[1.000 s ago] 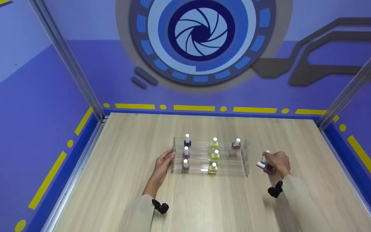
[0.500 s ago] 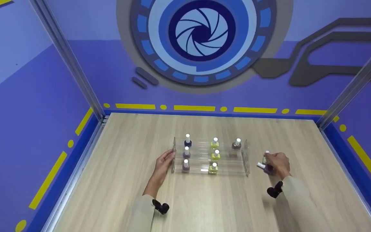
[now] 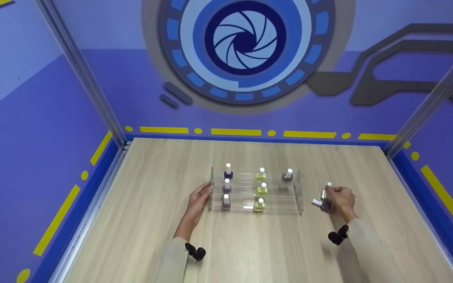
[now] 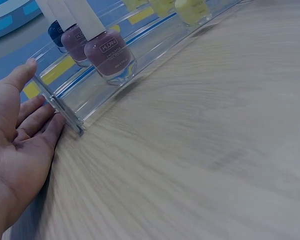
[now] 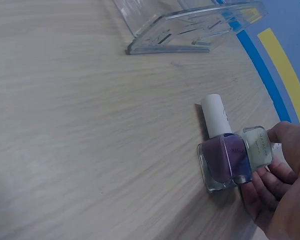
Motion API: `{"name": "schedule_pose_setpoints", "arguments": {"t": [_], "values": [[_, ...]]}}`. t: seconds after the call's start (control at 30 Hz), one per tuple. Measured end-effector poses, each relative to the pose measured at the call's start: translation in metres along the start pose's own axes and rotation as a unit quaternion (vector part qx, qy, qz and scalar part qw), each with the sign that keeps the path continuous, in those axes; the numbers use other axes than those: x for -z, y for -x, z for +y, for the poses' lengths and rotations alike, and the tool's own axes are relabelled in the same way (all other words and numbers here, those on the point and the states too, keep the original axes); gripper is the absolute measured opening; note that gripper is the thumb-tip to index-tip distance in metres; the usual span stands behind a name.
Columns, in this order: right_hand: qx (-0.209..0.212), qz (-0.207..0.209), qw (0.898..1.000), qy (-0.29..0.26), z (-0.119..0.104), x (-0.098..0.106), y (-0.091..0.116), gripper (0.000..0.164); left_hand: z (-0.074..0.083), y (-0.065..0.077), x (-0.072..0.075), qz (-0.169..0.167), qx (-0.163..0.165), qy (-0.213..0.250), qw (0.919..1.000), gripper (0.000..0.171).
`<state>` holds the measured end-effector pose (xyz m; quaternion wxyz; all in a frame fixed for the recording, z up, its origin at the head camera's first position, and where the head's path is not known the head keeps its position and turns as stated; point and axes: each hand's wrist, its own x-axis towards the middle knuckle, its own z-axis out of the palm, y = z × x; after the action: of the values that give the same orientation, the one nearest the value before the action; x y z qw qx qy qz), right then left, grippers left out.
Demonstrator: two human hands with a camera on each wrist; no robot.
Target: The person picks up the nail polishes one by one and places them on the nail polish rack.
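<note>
My left hand [image 3: 199, 201] rests with its fingers against the left end panel of a clear acrylic rack [image 4: 70, 112]; in the left wrist view the thumb tip lies at the panel's edge. Tiered rows of the rack hold nail polish bottles: a mauve bottle [image 4: 110, 52] at the front left, a dark blue one [image 3: 228, 174] at the back left, yellow ones [image 3: 262, 191] in the middle, a brownish one [image 3: 288, 177] at the back right. My right hand [image 3: 341, 198] pinches a pale green nail polish bottle [image 5: 258, 146]. Directly beside it, a purple nail polish bottle [image 5: 222, 157] lies on its side.
The wooden table [image 3: 250, 251] carries the rack near its middle. Blue and purple panels [image 3: 45, 165] with yellow markings close in the back and sides. Metal posts [image 3: 89, 74] stand at the back corners. Black wrist cameras [image 3: 196, 252] sit on both sleeves.
The pale green bottle's white cap has shifted slightly to the right with my right hand. My left hand stays at the rack's end panel, and the bottles in the rack keep their places.
</note>
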<state>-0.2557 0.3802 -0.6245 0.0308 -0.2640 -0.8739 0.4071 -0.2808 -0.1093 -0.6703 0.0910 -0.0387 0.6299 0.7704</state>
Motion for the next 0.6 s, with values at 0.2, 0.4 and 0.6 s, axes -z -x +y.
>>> {"name": "schedule_pose_setpoints", "arguments": {"t": [0.2, 0.4, 0.6], "values": [[0.017, -0.016, 0.999, -0.038, -0.0013, 0.0007, 0.0004, 0.041, 0.0022, 0.0012, 0.0009, 0.006, -0.004, -0.001, 1.0000, 0.054], [0.035, -0.030, 0.997, -0.060, 0.0000, 0.0027, 0.0028, 0.041, 0.0016, 0.0021, -0.0011, 0.008, -0.007, 0.000, 0.9999, 0.051], [0.053, -0.030, 0.996, -0.067, -0.0021, 0.0054, 0.0052, 0.040, -0.0007, 0.0009, 0.0002, 0.003, -0.007, 0.000, 1.0000, 0.053]]}}
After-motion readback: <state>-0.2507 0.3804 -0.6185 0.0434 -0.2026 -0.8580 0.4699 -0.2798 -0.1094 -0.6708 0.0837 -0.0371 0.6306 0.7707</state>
